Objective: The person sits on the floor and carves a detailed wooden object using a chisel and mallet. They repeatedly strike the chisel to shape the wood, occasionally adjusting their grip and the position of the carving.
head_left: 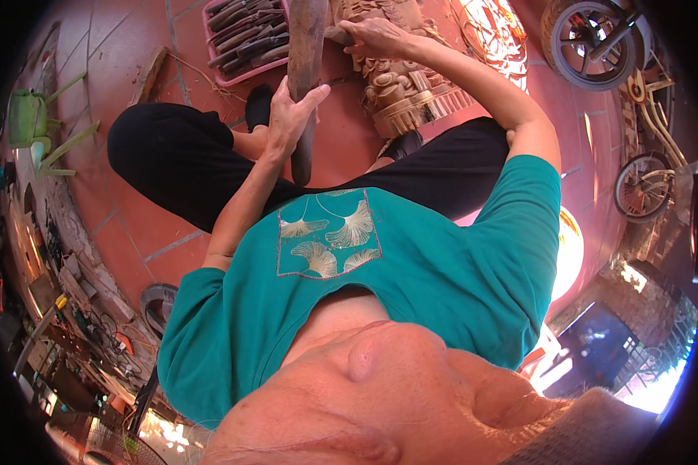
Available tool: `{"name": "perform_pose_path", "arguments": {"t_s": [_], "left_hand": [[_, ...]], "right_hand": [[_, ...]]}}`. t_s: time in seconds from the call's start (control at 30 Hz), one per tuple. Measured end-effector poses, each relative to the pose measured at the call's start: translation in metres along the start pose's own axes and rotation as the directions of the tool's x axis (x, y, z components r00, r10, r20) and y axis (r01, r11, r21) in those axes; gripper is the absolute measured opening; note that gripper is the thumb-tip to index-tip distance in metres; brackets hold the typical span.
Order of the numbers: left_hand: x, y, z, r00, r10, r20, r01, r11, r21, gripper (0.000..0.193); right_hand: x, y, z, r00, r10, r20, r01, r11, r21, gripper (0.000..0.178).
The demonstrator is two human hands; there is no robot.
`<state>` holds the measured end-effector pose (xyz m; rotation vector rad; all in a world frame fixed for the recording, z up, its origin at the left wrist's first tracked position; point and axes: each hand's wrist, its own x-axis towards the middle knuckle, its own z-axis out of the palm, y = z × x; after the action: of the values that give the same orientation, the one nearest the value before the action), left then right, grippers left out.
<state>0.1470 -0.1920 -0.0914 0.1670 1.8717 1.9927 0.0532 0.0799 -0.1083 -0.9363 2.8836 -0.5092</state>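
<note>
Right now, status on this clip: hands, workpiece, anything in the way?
Left hand gripping wooden mallet. Right hand resting on carved wood piece. Pink tray of chisels beside it on the tiled floor, not obstructing.

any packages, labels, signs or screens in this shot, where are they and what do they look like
No packages, labels, signs or screens can be made out.
Nearest to packaging: a pink tray, an open shallow rectangle on the red tile floor at the top of the view, above the left hand, filled with dark long-handled tools.
Only printed thing: a grey-edged square panel with pale fan-shaped leaves on the chest of the teal shirt.
</note>
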Motion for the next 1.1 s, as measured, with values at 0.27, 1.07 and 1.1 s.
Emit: {"name": "perform_pose_path", "arguments": {"t_s": [0.27, 1.07, 1.1], "left_hand": [[-0.002, 0.0, 0.003, 1.0, -0.024, 0.02, 0.023, 1.0, 0.004, 0.031], [-0.002, -0.003, 0.004, 0.999, -0.008, -0.053, 0.003, 0.996, -0.084, 0.035], [-0.001, -0.001, 0.002, 0.997, 0.003, -0.074, -0.009, 0.997, -0.074, 0.037]], "right_hand": [[-0.002, 0.004, 0.003, 1.0, -0.001, -0.009, 0.001, 1.0, 0.025, 0.053], [-0.002, -0.012, -0.004, 0.998, -0.018, 0.06, 0.019, 1.0, -0.02, 0.046], [-0.002, -0.011, -0.004, 0.997, -0.019, 0.07, 0.021, 1.0, -0.018, 0.046]]}}
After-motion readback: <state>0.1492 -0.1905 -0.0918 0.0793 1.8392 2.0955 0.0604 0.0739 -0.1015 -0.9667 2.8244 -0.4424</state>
